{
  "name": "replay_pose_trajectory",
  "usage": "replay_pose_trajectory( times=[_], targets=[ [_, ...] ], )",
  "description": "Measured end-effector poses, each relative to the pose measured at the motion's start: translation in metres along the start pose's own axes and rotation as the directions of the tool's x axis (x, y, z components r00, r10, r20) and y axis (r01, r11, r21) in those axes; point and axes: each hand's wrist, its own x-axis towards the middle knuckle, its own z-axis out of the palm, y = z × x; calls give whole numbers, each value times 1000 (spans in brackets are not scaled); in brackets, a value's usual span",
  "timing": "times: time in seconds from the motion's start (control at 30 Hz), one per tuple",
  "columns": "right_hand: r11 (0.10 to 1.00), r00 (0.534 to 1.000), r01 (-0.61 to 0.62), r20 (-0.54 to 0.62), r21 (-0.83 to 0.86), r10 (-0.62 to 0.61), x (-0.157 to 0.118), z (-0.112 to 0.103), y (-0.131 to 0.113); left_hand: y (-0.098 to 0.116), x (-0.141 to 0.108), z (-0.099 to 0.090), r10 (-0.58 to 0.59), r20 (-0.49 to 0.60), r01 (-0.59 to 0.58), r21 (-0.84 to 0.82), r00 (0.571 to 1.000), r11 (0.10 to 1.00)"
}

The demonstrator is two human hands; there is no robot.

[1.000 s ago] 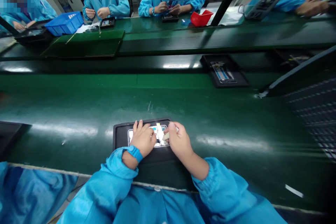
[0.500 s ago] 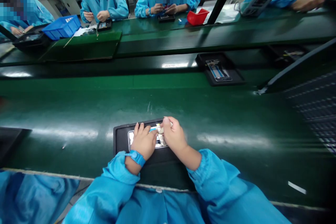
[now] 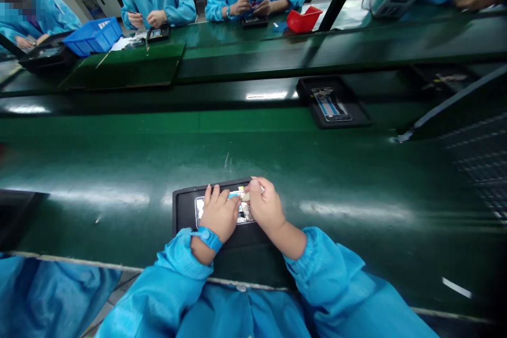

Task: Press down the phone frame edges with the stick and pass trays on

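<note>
both hands work over the phone (image 3: 241, 212) in a black tray (image 3: 182, 210) on the green desk (image 3: 119, 169). left hand (image 3: 219, 215) lies flat on it, fingers spread; right hand (image 3: 266, 206) pinches a small pale tool (image 3: 246, 197).

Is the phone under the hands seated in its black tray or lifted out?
Seated in: the phone lies flat inside the black tray, with the left hand and right hand resting on it.

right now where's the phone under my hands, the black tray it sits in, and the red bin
phone (image 3: 199, 206), head view, bare left end of its frame
black tray (image 3: 182, 207), head view, left rim
red bin (image 3: 303, 20), head view, front wall
</note>
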Motion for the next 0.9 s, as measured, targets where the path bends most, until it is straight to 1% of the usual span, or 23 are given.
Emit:
replay_pose_trajectory(
  times=[0.13,0.27,0.33,0.43,0.5,0.53,0.6,0.63,0.73,0.8,0.9],
  targets=[
    [997,998,53,27,-57,-52,0,-1,-3,0,0,0,-7,2,7,1,1000,1000],
    [979,982,167,113,-114,-154,2,-2,-10,1,0,-1,-12,0,12,1,1000,1000],
    [958,962,233,185,-165,-202,3,-2,-15,0,-1,0,-12,9,13,-4,1000,1000],
    [904,911,350,312,-244,-269,5,2,-18,-1,-2,1,0,34,0,-9,999,1000],
    [880,891,397,341,-262,-300,5,5,-17,-1,-2,1,5,41,-4,-10,999,1000],
    [879,892,399,331,-261,-307,5,6,-16,-1,-2,1,3,41,-2,-10,999,1000],
    [901,914,362,283,-238,-292,4,5,-12,-1,-2,1,-9,35,10,-13,999,1000],
    [921,932,320,248,-220,-264,3,4,-11,0,-2,1,-15,30,16,-14,999,1000],
    [977,983,150,131,-154,-130,2,-1,-8,1,-1,0,-24,5,24,-10,1000,1000],
    [993,995,69,84,-98,-61,3,-3,-7,1,-1,0,-18,-13,18,-5,1000,1000],
    [1000,999,-7,38,15,6,2,-3,-5,1,-1,2,-12,-35,12,0,999,1000]
  ],
)
